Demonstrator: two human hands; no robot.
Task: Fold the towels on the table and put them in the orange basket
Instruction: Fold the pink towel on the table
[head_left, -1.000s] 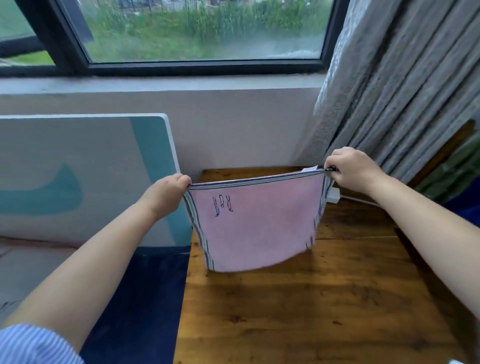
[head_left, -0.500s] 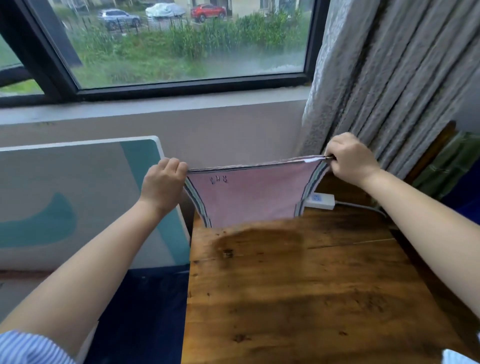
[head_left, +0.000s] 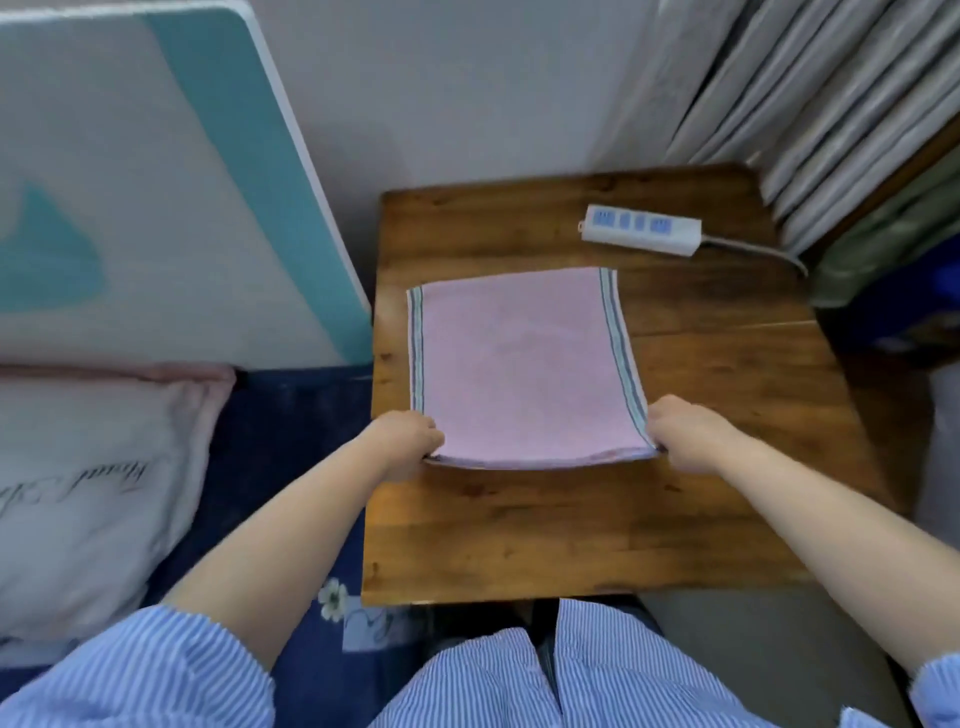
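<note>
One pink towel (head_left: 524, 364), edged with grey and blue stripes down its left and right sides, is laid flat on the wooden worktop (head_left: 571, 530), doubled over so that layered edges are seen along its near side. Its near left corner is gripped by the left hand (head_left: 408, 441), whose fingers (head_left: 428, 434) are curled round the layered edge. Its near right corner is pinched by the right hand (head_left: 685, 436), with the fingers (head_left: 657, 415) bent over the striped border. Both near corners are held just at the worktop surface, while the far edge of the towel is spread toward the wall.

Beyond the towel, well apart from it, a white power strip (head_left: 641, 229) with blue sockets is set on the far right part of the worktop, and its cable (head_left: 753, 249) is led off to the right toward the grey curtain (head_left: 810, 104). A white and teal board (head_left: 156, 182) is leaned against the wall to the left of the worktop. Below it, a pale pillow (head_left: 78, 493) with script lettering is seen on dark blue bedding (head_left: 291, 441). Blue-and-white striped sleeves (head_left: 130, 675) and clothing are seen along the lower edge of the view. No orange basket is shown in this view.
</note>
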